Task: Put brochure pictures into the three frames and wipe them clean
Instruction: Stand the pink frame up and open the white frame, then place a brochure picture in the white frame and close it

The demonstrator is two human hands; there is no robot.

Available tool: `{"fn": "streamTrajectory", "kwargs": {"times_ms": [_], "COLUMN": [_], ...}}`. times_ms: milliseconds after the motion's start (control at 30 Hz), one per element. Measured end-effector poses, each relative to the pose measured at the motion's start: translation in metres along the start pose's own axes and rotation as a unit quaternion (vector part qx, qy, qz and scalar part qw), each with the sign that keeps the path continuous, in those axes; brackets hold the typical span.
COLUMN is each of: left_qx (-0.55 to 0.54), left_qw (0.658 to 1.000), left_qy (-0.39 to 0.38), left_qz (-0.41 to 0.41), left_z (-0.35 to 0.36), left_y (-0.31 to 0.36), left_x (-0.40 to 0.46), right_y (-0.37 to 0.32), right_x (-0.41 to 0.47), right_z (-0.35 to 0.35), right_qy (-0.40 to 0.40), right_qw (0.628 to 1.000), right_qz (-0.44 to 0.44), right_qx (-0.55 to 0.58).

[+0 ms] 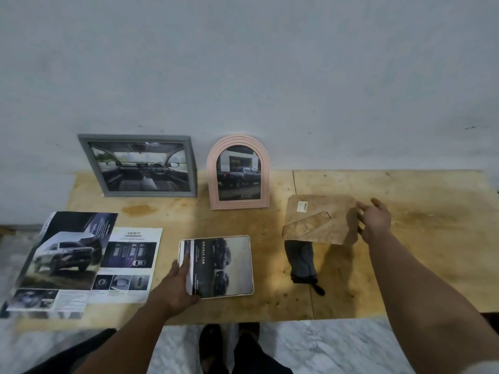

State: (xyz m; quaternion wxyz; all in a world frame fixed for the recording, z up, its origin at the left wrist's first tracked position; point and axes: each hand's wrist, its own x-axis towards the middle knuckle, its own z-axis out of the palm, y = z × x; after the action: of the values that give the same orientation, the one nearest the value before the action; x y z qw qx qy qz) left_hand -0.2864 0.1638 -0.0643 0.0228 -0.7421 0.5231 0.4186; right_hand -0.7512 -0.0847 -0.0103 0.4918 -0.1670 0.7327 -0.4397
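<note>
Wooden surface [270,292] against a pale wall [243,63], contents listed from the pink arched frame [238,171] as landmark. Pink arched frame — stands upright at the back of the surface, leaning on the wall, holding a picture of a dark pickup truck. Grey rectangular frame [139,165] — just left of the pink one, also propped against the wall, holding a picture of a car interior. Third frame [216,266], pale-edged with rounded corners — lies flat in front of the pink frame, nearer the person, face up, with a brochure picture of dark trucks and the words "DOUBLE CAB" in it. Left hand [178,286] — fingers straight and flat on the left edge of that lying frame, thumb at its lower left corner. Brochure pages [81,263] — well left of the lying frame, spread on the surface, one showing a white off-road car, one headed "SAFETY". Brown backing board [321,220] — right of the pink frame, raised and tilted, a small white label near its top and a folded stand flap on it. Right hand [374,221] — at the board's right edge with fingers spread; whether they pinch the edge or only touch it cannot be told. Dark grey cloth [302,261] — on the surface directly below the board, partly under it. Marble floor [310,344] in front of the surface.
</note>
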Motion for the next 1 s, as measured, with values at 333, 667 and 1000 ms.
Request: {"fn": "streamTrajectory", "kwargs": {"times_ms": [333, 667, 1000], "left_qx": [-0.026, -0.056, -0.049], "left_qw": [0.999, 0.993, 0.992], "left_qy": [0.025, 0.072, 0.074], "left_qz": [-0.036, -0.073, -0.087], "left_z": [0.005, 0.008, 0.014], "left_y": [0.005, 0.012, 0.019], "left_x": [-0.003, -0.004, -0.007], "right_y": [0.021, 0.147, 0.162], "right_x": [-0.033, -0.129, -0.149], "right_z": [0.047, 0.126, 0.134], "right_qy": [-0.016, -0.365, -0.309], "right_qw": [0.944, 0.623, 0.532], "right_qz": [-0.229, -0.276, -0.308], "right_qx": [-0.238, -0.635, -0.726]}}
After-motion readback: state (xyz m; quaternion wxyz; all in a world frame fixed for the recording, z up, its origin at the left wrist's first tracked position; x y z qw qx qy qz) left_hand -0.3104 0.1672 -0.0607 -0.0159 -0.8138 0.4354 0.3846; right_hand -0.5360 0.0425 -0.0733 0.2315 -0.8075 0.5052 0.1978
